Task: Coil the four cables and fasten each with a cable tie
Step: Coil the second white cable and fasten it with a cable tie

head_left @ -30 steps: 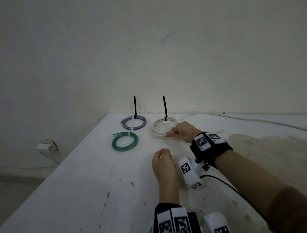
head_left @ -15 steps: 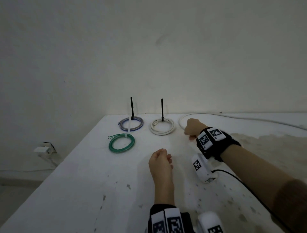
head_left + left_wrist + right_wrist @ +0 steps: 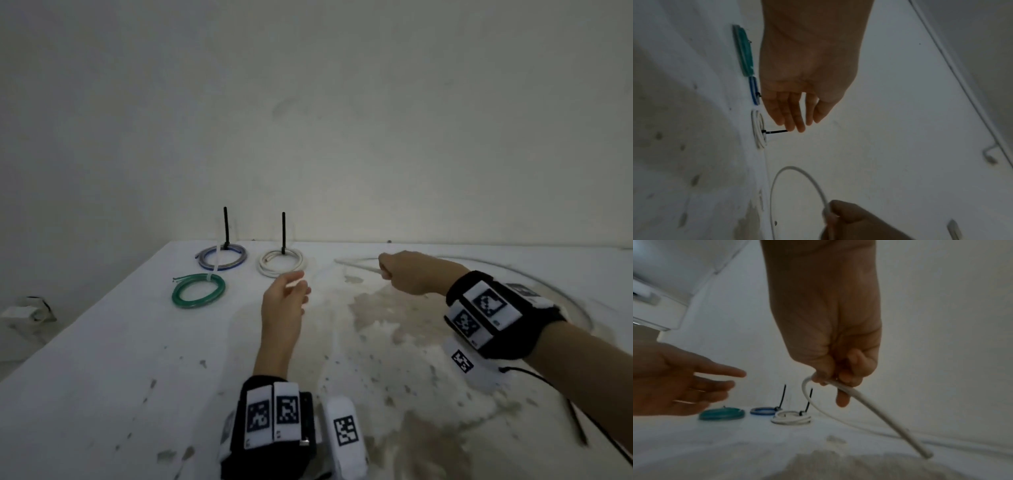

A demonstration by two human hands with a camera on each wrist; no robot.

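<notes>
Loose white cable [image 3: 869, 408] is gripped near its end by the right hand [image 3: 838, 353] for coiling; the left hand [image 3: 284, 301], empty with fingers extended, is positioned to receive it.

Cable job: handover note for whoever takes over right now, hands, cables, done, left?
Right hand grips the loose white cable near its free end, lifted off the table.
Left hand open, holds nothing.
Done: green coil, blue coil and white coil lie tied at the table's far edge.
Left: coil the fourth cable and tie it. No spare tie clearly visible.
</notes>
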